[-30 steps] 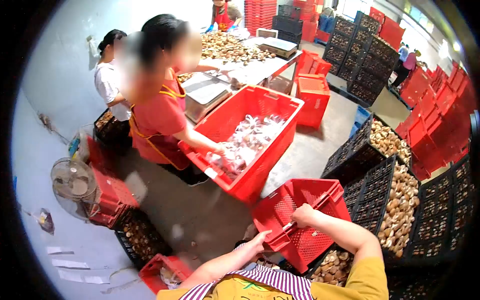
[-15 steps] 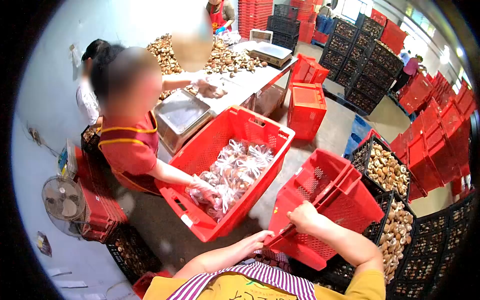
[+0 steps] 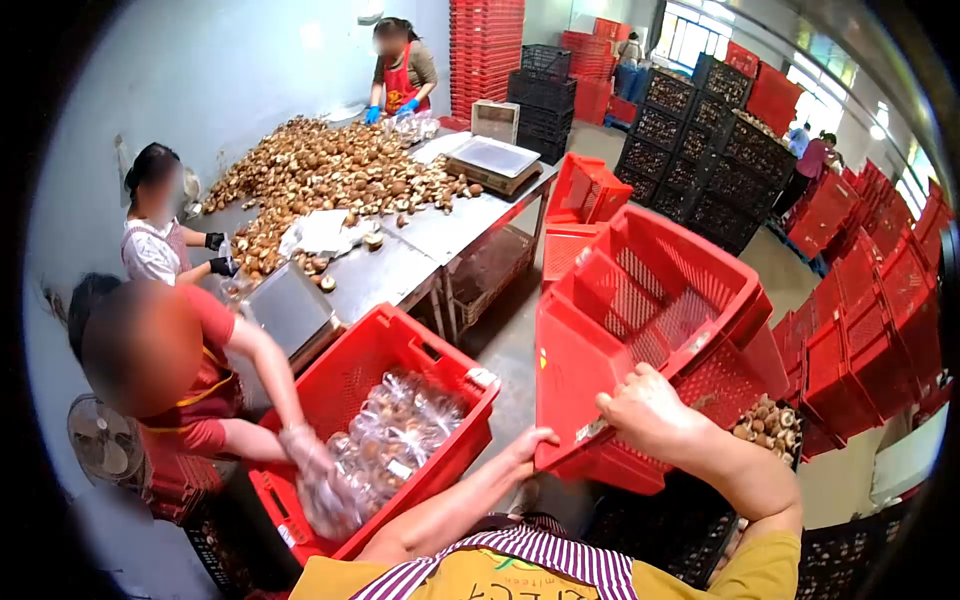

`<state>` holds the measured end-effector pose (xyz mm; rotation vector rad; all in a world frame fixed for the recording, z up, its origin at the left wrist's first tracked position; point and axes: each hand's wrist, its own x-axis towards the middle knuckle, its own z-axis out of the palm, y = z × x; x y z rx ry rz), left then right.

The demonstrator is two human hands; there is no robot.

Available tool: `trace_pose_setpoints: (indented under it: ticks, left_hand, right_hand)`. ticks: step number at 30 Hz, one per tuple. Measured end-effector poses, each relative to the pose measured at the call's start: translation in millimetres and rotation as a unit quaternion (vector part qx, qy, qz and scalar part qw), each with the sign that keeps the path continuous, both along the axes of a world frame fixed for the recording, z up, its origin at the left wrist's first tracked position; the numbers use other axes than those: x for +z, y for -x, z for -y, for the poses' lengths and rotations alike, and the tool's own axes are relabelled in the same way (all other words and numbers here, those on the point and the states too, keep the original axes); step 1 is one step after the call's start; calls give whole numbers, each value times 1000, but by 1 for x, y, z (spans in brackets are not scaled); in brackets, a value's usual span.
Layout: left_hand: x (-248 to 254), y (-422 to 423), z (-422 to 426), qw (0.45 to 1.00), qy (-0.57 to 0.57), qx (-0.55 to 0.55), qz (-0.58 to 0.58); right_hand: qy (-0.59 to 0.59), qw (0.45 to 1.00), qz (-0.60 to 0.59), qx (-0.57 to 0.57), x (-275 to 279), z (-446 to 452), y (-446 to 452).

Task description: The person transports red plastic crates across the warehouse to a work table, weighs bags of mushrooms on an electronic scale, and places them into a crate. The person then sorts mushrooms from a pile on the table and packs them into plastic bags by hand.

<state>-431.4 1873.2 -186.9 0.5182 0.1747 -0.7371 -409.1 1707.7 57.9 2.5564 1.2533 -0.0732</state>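
Note:
In front of me a red plastic crate (image 3: 575, 375) is tilted, with what looks like another crate nested in it. My left hand (image 3: 528, 450) is closed on its near left corner. On the near rim, a little to the right, sits my right hand (image 3: 645, 408), its fingers curled over the edge. To the left, a large red crate (image 3: 470, 395) holds several clear bags of mushrooms (image 3: 400, 425). A co-worker's gloved hand (image 3: 310, 455) reaches into that crate, onto the bags.
A metal table (image 3: 385, 285) bears a big mushroom pile (image 3: 320, 175) and a scale (image 3: 490, 160); two people work along it. Stacked black crates (image 3: 735, 160) and red crates (image 3: 860, 320) stand to the right. A fan (image 3: 105, 440) is at the left.
The red crate in my hands has risen and tipped, its far end now higher. My view has shifted, bringing more of the table into sight. The co-worker has bent lower over the bags.

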Motion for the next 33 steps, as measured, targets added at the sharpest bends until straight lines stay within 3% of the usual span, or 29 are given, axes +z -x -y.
trace_pose_setpoints:
  ticks: [7, 12, 15, 20, 21, 22, 24, 28, 31, 33]
  left_hand:
    - [29, -189, 28, 979, -140, 93, 112]
    - [12, -326, 34, 955, -176, 111, 212]
    - [18, -403, 34, 930, -243, 107, 254]
    - [-38, -542, 45, 921, -281, 94, 254]
    - [-52, -557, 46, 910, -322, 85, 248]
    - [-64, -566, 44, 923, -287, 110, 230]
    - [-77, -587, 33, 899, -381, 127, 178]
    - [-86, -634, -6, 889, -414, 113, 160]
    - [-80, -655, -29, 841, -509, 102, 153]
    - [-120, -668, -51, 835, -514, 148, 128]
  right_hand:
    - [-107, 989, 101, -27, 2, 62, -124]
    - [-184, 968, 171, -26, -48, 100, -235]
    - [-243, 958, 132, -77, -86, 112, -310]
    - [-298, 930, 45, -212, -201, 125, -434]
    - [-244, 911, -92, -319, -218, 122, -457]
    - [-274, 893, -168, -316, -221, 118, -458]
    - [-346, 885, -114, -289, -254, 109, -465]
    - [-377, 886, -115, -244, -254, 78, -500]
    - [-411, 879, -148, -192, -219, 75, -523]
    - [-435, 880, -98, -166, -196, 93, -539]
